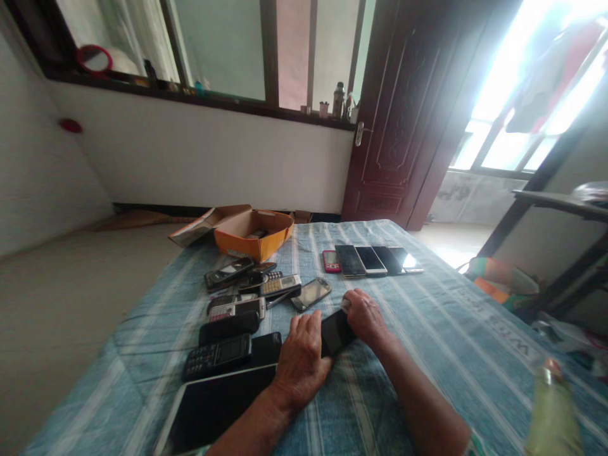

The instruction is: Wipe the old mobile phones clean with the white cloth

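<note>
A dark mobile phone (pixel 338 332) is held between my two hands, low over the striped cloth. My left hand (pixel 304 354) is closed round its left end. At its upper right end my right hand (pixel 365 316) is closed, with a small whitish bit showing at the fingertips that I cannot make out. Left of my hands lies a loose heap of old phones, among them a silver keypad phone (pixel 280 285) and a black keypad phone (pixel 218 356). A grey touchscreen phone (pixel 311 294) lies just beyond my left hand. Under my left forearm is a white-edged tablet (pixel 213 411).
An orange cardboard box (pixel 256 244) stands open at the far edge of the blue striped cloth (pixel 427 354). Beyond my right hand several phones lie in a row, starting with a small pink phone (pixel 331 261). A yellowish bottle (pixel 553 411) stands at the near right.
</note>
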`<state>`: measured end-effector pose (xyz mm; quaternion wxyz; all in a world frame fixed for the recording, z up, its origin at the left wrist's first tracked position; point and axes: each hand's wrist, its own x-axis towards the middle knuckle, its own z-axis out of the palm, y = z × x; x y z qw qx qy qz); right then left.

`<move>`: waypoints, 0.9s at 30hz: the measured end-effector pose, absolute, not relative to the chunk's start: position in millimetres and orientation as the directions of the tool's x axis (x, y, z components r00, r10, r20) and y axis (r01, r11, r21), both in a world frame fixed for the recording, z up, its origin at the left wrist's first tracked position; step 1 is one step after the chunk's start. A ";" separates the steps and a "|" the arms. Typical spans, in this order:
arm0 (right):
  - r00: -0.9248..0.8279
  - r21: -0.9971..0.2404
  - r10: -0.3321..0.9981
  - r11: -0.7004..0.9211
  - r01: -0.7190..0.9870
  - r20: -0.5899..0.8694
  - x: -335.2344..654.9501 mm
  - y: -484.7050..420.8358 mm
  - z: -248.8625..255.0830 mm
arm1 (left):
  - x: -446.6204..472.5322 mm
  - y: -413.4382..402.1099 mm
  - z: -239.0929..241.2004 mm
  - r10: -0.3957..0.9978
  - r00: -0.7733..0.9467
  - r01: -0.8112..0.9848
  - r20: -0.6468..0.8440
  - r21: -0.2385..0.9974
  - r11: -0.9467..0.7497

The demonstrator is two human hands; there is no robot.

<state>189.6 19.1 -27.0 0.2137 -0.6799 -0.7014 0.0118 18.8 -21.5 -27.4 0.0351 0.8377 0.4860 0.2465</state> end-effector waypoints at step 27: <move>-0.319 -0.211 0.733 0.530 0.821 0.601 151.2 -59.1 -64.6 | 8.7 -17.7 -8.4 0.884 0.455 0.839 0.104 0.282 -0.465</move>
